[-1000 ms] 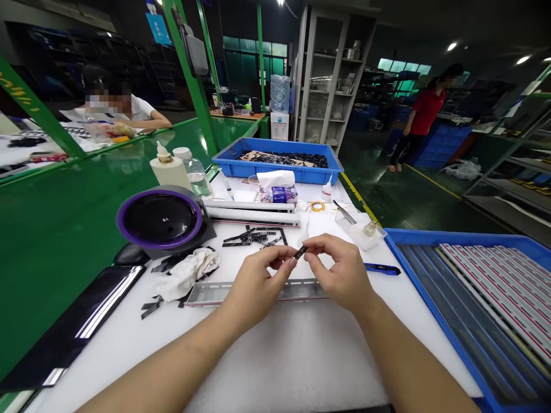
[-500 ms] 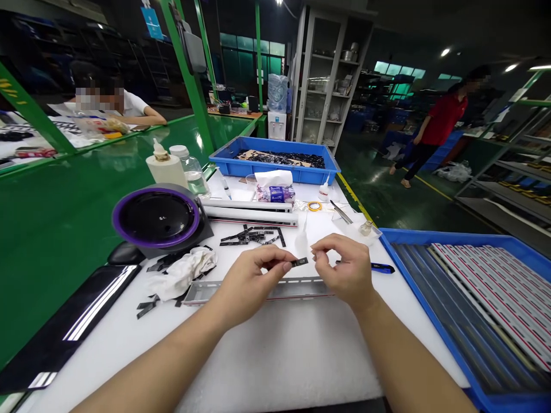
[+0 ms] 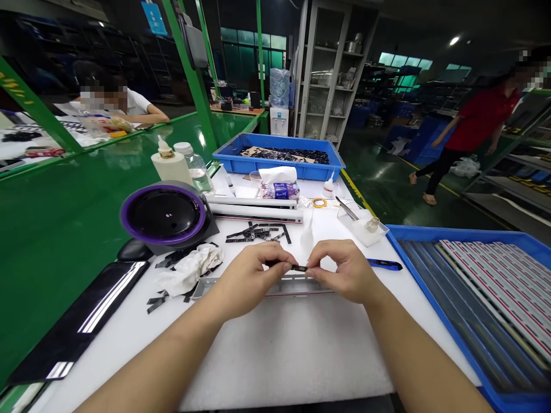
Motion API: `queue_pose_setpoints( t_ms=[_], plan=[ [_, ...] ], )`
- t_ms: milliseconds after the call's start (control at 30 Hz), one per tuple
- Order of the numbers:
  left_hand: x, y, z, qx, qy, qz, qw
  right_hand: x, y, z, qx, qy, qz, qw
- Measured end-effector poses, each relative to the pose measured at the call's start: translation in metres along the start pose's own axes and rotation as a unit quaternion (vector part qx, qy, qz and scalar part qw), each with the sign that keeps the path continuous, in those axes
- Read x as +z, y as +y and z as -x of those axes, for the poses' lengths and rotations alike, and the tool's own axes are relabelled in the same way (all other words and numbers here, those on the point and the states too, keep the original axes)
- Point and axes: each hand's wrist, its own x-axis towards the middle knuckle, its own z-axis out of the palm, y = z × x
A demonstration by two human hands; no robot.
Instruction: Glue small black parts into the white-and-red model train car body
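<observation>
A small black strip (image 3: pixel 298 268) is held level between my two hands. My left hand (image 3: pixel 253 275) pinches its left end between thumb and forefinger. On the right end, the thumb and fingertips of my right hand (image 3: pixel 344 269) are closed. Just below my fingers lies a long grey metal channel (image 3: pixel 297 286) with slots along its edge, partly hidden by both hands. Beyond them a loose pile of black strips (image 3: pixel 258 233) rests on the white table (image 3: pixel 284 355). Behind my right hand stands a white squeeze bottle (image 3: pixel 307 236).
A crumpled white cloth (image 3: pixel 189 269) lies left, beside a purple-rimmed round device (image 3: pixel 163 213). Blue knife (image 3: pixel 384 264) lies right, near a blue tray (image 3: pixel 398 229) of striped panels. Another blue tray (image 3: pixel 275 168) sits at the back. A person in red (image 3: pixel 482 126) walks at right.
My right hand has moved left and down, and its fingertips now close on the right end of the black strip. The person in red has moved right.
</observation>
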Motion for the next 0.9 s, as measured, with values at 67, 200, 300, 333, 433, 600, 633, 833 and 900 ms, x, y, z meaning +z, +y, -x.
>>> queue_pose_setpoints(
  t_ms=[67, 200, 300, 333, 433, 600, 633, 833, 900],
  plan=[
    [0.002, -0.003, -0.001, -0.034, 0.005, 0.043, 0.999, 0.000, 0.001, 0.001, 0.009, 0.048, -0.002, 0.999],
    [0.009, -0.002, -0.002, -0.066, 0.023, 0.073, 0.995, 0.003, 0.004, 0.001, 0.064, 0.079, -0.045, 0.994],
    [0.014, 0.003, -0.001, -0.059, 0.049, 0.032, 0.997, 0.005, 0.003, 0.001, 0.081, 0.051, -0.069, 0.993],
    [0.014, 0.005, 0.000, -0.052, 0.056, 0.019, 0.997, 0.005, 0.003, 0.001, 0.069, 0.047, -0.077, 0.994],
    [0.015, 0.011, 0.002, -0.021, 0.079, -0.003, 0.997, 0.005, 0.002, 0.001, 0.043, 0.048, -0.132, 0.989],
    [0.017, 0.014, 0.006, 0.051, 0.120, -0.031, 0.991, 0.006, 0.004, 0.001, 0.062, 0.050, -0.227, 0.971],
    [0.019, 0.013, 0.006, 0.079, 0.123, -0.037, 0.989, 0.006, 0.004, 0.000, 0.067, 0.049, -0.245, 0.966],
    [0.036, 0.013, 0.011, 0.241, 0.139, -0.028, 0.960, 0.010, 0.002, -0.001, 0.136, -0.053, -0.405, 0.903],
    [0.036, 0.011, 0.008, 0.200, 0.164, -0.043, 0.965, 0.015, 0.000, 0.001, 0.101, 0.016, -0.349, 0.932]
  ],
)
